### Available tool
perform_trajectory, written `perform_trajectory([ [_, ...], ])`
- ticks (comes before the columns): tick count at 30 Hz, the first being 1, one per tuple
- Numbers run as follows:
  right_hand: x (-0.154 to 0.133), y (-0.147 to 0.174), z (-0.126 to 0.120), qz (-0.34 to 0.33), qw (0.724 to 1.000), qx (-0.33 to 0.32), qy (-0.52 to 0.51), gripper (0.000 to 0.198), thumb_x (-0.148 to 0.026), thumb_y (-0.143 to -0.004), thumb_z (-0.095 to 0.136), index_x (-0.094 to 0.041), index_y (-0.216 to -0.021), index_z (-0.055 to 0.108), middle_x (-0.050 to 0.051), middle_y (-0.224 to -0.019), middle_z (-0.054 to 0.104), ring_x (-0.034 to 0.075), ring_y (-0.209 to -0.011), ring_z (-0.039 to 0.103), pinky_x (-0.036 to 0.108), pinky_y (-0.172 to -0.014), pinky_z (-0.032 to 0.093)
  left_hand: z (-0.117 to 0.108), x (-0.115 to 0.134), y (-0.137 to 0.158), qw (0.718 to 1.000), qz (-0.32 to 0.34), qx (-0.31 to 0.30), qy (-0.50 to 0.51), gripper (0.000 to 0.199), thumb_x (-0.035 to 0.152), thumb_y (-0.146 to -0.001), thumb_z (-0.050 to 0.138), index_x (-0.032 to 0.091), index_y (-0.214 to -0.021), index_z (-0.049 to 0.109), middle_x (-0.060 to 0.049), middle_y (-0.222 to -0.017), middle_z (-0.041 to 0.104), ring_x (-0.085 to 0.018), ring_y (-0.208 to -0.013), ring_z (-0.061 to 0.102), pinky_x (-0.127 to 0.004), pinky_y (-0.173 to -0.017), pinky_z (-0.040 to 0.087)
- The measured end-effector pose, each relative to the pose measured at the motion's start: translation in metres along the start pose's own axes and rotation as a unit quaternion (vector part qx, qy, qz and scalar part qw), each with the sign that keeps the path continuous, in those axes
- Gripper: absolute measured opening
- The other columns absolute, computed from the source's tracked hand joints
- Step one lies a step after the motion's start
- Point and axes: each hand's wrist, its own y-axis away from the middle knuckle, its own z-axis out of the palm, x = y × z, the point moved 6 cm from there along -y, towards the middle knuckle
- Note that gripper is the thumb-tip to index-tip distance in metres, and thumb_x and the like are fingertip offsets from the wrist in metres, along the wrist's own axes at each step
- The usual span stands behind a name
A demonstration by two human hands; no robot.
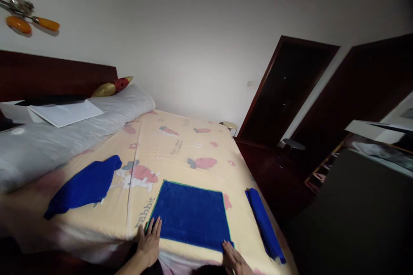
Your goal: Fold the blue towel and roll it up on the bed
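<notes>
A blue towel [193, 212] with a thin green edge lies spread flat on the bed's cream sheet. My left hand [150, 240] rests at its near left corner, fingers stretched out. At the near right corner lies my right hand [235, 258], its fingers extended and touching the towel's edge. Neither hand grips anything that I can see. A rolled blue towel [265, 225] sits to the right, near the bed's edge. Off to the left, a crumpled blue cloth [85, 187] lies on the sheet.
Along the headboard [58, 71] runs a grey plastic-covered bundle [119, 109] with a white board [66, 114] on it. A red and gold cushion [112, 87] lies behind. Right of the bed are a dark stool [294, 144], a dark panel [351, 206] and a doorway [287, 90].
</notes>
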Motion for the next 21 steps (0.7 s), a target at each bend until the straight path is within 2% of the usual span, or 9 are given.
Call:
perform_trajectory([
  [2,-0.009,-0.006,-0.004,0.051,0.998,-0.023,-0.005,0.060,-0.023,-0.081,0.042,-0.016,-0.141,0.041,0.009,-0.148,0.041,0.024,-0.137,0.040,0.038,-0.111,0.040,0.003,-0.003,-0.004,1.000,0.007,0.016,-0.001,0.086,0.003,-0.066,0.035,0.018,-0.148,0.014,-0.008,-0.161,0.012,-0.034,-0.148,0.013,-0.074,-0.114,0.006],
  [4,-0.018,-0.014,-0.012,0.086,0.996,-0.036,0.001,0.059,-0.021,-0.080,0.040,-0.015,-0.138,0.046,0.011,-0.145,0.045,0.025,-0.135,0.043,0.039,-0.110,0.041,0.001,-0.003,-0.007,0.998,0.045,0.049,0.015,0.081,0.006,-0.070,0.035,0.014,-0.148,0.016,-0.010,-0.161,0.012,-0.033,-0.149,0.009,-0.069,-0.118,0.002],
  [6,-0.025,-0.021,-0.022,0.098,0.995,-0.026,0.011,0.060,-0.019,-0.076,0.042,-0.017,-0.135,0.050,0.011,-0.142,0.051,0.026,-0.131,0.048,0.041,-0.109,0.042,-0.004,0.001,-0.006,0.991,0.107,0.065,0.035,0.078,0.007,-0.071,0.035,0.013,-0.148,0.019,-0.011,-0.161,0.013,-0.027,-0.149,0.007,-0.059,-0.122,0.007],
  [9,-0.027,-0.023,-0.033,0.106,0.994,0.005,0.035,0.059,-0.014,-0.071,0.044,-0.019,-0.129,0.057,0.010,-0.135,0.059,0.026,-0.126,0.054,0.042,-0.107,0.041,-0.008,0.005,-0.002,0.983,0.176,0.028,0.051,0.075,0.006,-0.072,0.035,0.019,-0.146,0.030,-0.009,-0.159,0.025,-0.022,-0.148,0.017,-0.051,-0.124,0.016],
  [13,-0.023,-0.018,-0.036,0.117,0.989,0.056,0.067,0.053,-0.008,-0.073,0.040,-0.017,-0.121,0.062,0.011,-0.124,0.067,0.025,-0.116,0.061,0.039,-0.101,0.044,-0.004,-0.005,-0.003,0.989,0.146,-0.006,0.036,0.073,0.004,-0.074,0.033,0.021,-0.145,0.031,-0.009,-0.158,0.029,-0.025,-0.147,0.022,-0.052,-0.122,0.020],
  [17,-0.021,-0.017,-0.031,0.110,0.989,0.051,0.082,0.052,-0.005,-0.075,0.038,-0.017,-0.120,0.062,0.009,-0.124,0.068,0.023,-0.114,0.061,0.037,-0.098,0.043,-0.001,-0.021,-0.010,0.991,0.132,0.011,0.012,0.075,-0.003,-0.073,0.027,0.020,-0.143,0.036,-0.010,-0.155,0.036,-0.024,-0.145,0.028,-0.051,-0.121,0.026],
  [21,-0.022,-0.020,-0.033,0.111,0.987,0.067,0.092,0.050,-0.002,-0.077,0.036,-0.018,-0.115,0.065,0.008,-0.120,0.070,0.022,-0.110,0.063,0.035,-0.095,0.042,-0.009,-0.034,-0.015,0.992,0.112,0.060,0.001,0.069,-0.003,-0.078,0.022,0.023,-0.138,0.044,-0.009,-0.149,0.047,-0.022,-0.141,0.037,-0.047,-0.119,0.031],
])
